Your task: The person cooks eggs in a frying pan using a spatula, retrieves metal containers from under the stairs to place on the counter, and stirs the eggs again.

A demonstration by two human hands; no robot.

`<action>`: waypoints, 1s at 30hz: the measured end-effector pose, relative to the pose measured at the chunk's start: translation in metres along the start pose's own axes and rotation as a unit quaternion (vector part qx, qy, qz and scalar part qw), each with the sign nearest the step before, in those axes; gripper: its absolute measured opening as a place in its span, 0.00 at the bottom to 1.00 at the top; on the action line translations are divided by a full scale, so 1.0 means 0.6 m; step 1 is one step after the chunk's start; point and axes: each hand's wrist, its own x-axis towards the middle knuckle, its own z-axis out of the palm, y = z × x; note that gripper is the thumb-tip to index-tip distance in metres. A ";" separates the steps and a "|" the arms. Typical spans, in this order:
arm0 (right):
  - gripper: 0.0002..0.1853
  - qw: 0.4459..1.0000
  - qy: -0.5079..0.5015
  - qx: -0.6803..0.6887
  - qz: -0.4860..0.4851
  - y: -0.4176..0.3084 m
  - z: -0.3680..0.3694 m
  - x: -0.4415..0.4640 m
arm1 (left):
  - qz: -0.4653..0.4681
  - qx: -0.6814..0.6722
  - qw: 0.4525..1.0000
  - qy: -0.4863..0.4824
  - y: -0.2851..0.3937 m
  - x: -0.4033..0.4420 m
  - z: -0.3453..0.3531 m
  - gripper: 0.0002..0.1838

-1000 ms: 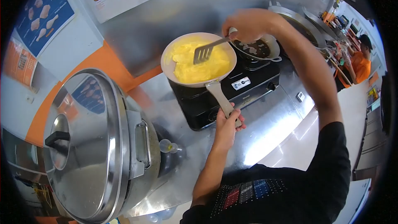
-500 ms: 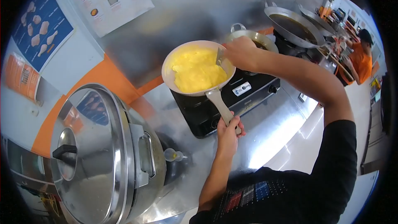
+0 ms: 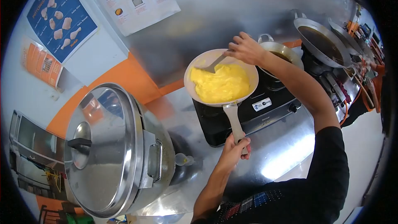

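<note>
A light-coloured frying pan [image 3: 191, 63] holds soft yellow scrambled egg [image 3: 224, 84] and sits over a black portable gas stove [image 3: 207, 128]. Wrapped round the end of the pan's handle is my left hand [image 3: 235, 149], fingers closed. My right hand [image 3: 245, 50] is above the pan's far right rim, closed on the handle end of a spatula [image 3: 214, 64]. The flat blade reaches into the upper left of the pan and touches the egg. Part of the spatula's handle is hidden in my grip.
A big lidded steel pot [image 3: 107, 149] stands on the left, a small clear cup [image 3: 182, 159] beside it. Behind my right forearm is a smaller pan with dark liquid [image 3: 286, 52]. Farther right sits a large wok [image 3: 323, 41]. Posters [image 3: 62, 18] hang on the wall.
The spatula has moved from the right side of the pan to its upper left, pushing through the egg. The view has shifted, and the co-worker in orange is now mostly out of sight.
</note>
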 end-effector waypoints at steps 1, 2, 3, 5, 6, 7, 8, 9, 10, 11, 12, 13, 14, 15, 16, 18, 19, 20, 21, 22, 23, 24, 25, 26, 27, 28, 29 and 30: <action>0.16 0.999 0.024 0.006 -0.031 -0.001 0.002 0.010 | 0.002 0.004 1.000 0.006 0.002 -0.001 0.001 0.13; 0.16 0.997 0.046 0.013 -0.062 -0.004 -0.001 0.014 | 0.003 0.006 1.000 0.011 0.004 -0.001 0.002 0.13; 0.16 0.995 0.059 0.021 -0.081 -0.002 -0.002 0.014 | 0.003 0.008 1.000 0.016 0.004 -0.003 0.004 0.13; 0.16 0.989 0.087 0.035 -0.119 0.008 -0.012 0.014 | 0.001 0.004 1.000 0.016 0.003 -0.004 0.006 0.13; 0.17 0.992 0.052 0.035 -0.113 0.015 -0.031 0.007 | 0.002 0.002 1.000 0.018 0.002 -0.005 0.005 0.14; 0.17 0.995 0.031 0.033 -0.087 0.022 -0.048 -0.006 | 0.001 0.000 1.000 0.022 0.000 -0.004 0.003 0.14; 0.17 0.997 0.009 0.031 -0.064 0.028 -0.065 -0.025 | 0.000 -0.005 1.000 0.027 -0.006 -0.003 0.000 0.15; 0.17 0.999 -0.012 0.029 -0.041 0.035 -0.084 -0.042 | 0.000 -0.011 0.999 0.032 -0.009 -0.003 -0.001 0.15; 0.17 0.995 -0.079 0.052 0.007 0.039 -0.112 -0.058 | -0.001 -0.017 0.999 0.038 -0.005 -0.006 0.003 0.16; 0.16 0.985 -0.147 0.072 0.054 0.043 -0.144 -0.076 | -0.002 -0.023 0.999 0.043 0.002 -0.011 0.009 0.17; 0.16 0.977 -0.159 0.110 0.091 0.051 -0.171 -0.093 | -0.001 -0.028 0.998 0.048 0.006 -0.013 0.014 0.18; 0.16 0.966 -0.173 0.148 0.126 0.059 -0.196 -0.113 | 0.010 -0.042 0.998 0.055 0.005 -0.015 0.017 0.19; 0.15 0.962 -0.199 0.143 0.118 0.064 -0.220 -0.137 | 0.021 -0.057 0.996 0.062 0.003 -0.014 0.021 0.19; 0.15 0.959 -0.222 0.136 0.110 0.067 -0.240 -0.155 | 0.035 -0.069 0.995 0.069 0.004 -0.012 0.025 0.20; 0.13 0.949 -0.244 0.162 0.118 0.059 -0.254 -0.165 | 0.036 -0.068 0.993 0.090 0.012 -0.020 0.038 0.19; 0.10 0.924 -0.287 0.212 0.136 0.040 -0.275 -0.182 | 0.047 -0.069 0.992 0.094 0.008 -0.018 0.040 0.19; 0.10 0.948 -0.197 0.219 0.122 0.016 -0.257 -0.193 | 0.049 -0.068 0.992 0.094 0.006 -0.018 0.042 0.19; 0.10 0.952 -0.232 0.171 0.106 -0.011 -0.246 -0.194 | 0.047 -0.062 0.992 0.102 0.006 -0.019 0.046 0.19; 0.09 0.961 -0.208 0.162 0.080 -0.039 -0.220 -0.197 | 0.045 -0.055 0.992 0.108 0.008 -0.020 0.050 0.19; 0.12 0.962 -0.196 0.157 0.108 -0.067 -0.205 -0.194 | 0.044 -0.046 0.992 0.114 0.009 -0.020 0.055 0.19; 0.13 0.964 -0.176 0.147 0.136 -0.092 -0.182 -0.193 | 0.043 -0.041 0.991 0.123 0.007 -0.018 0.059 0.19; 0.16 0.952 -0.179 0.180 0.169 -0.110 -0.158 -0.187 | 0.043 -0.037 0.990 0.132 0.008 -0.019 0.064 0.18; 0.17 0.950 -0.172 0.177 0.189 -0.124 -0.135 -0.187 | 0.045 -0.034 0.988 0.141 0.008 -0.019 0.069 0.18; 0.17 0.948 -0.165 0.174 0.207 -0.138 -0.112 -0.185 | 0.062 -0.033 0.990 0.125 0.007 -0.017 0.069 0.18; 0.18 0.946 -0.158 0.171 0.223 -0.152 -0.094 -0.184 | 0.079 -0.034 0.990 0.110 0.000 -0.014 0.065 0.18; 0.25 0.939 -0.143 0.197 0.245 -0.162 -0.081 -0.190 | 0.097 -0.038 0.990 0.097 -0.009 -0.017 0.061 0.18; 0.26 0.933 -0.141 0.211 0.256 -0.163 -0.077 -0.197 | 0.085 -0.049 0.990 0.100 -0.015 -0.020 0.058 0.17; 0.26 0.928 -0.138 0.226 0.264 -0.163 -0.072 -0.207 | 0.075 -0.062 0.990 0.106 -0.024 -0.023 0.057 0.16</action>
